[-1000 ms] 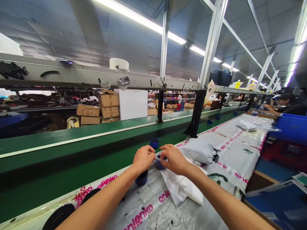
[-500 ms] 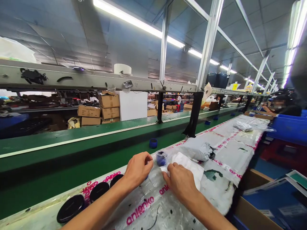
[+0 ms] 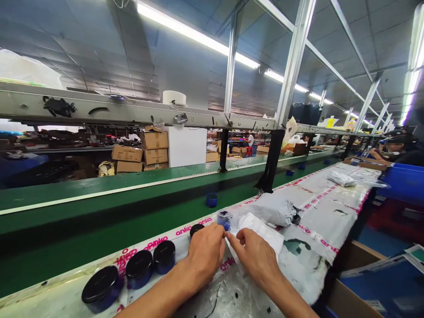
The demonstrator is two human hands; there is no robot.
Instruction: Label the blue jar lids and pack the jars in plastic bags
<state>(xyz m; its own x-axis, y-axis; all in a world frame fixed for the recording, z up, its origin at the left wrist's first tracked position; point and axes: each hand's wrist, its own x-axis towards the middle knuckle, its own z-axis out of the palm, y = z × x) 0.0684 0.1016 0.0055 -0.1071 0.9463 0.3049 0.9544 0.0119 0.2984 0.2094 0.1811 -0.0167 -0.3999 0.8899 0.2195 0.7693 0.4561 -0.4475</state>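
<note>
My left hand [image 3: 206, 255] and my right hand [image 3: 256, 256] meet low in the middle of the view, fingertips pinched together on a thin clear plastic bag [image 3: 232, 256] that lies on the bench. Just beyond my fingers sits a small blue jar wrapped in clear plastic [image 3: 224, 219]. A white folded bag [image 3: 261, 232] lies under and right of my right hand. To the left stand dark blue round jars with black lids [image 3: 142, 268], in a row near the bench edge.
The bench is covered in plastic sheet printed with pink letters [image 3: 318, 212]. A crumpled grey bag [image 3: 274, 210] lies further right. A green conveyor [image 3: 99, 198] runs behind, with a blue cap [image 3: 211, 200] on it. Cardboard boxes [image 3: 154, 148] stand beyond. Another person [image 3: 395, 148] works at the far right.
My hands have drawn back from the small blue jar toward me and now pinch the clear bag. The view has shifted, bringing more black-lidded jars into sight on the left.
</note>
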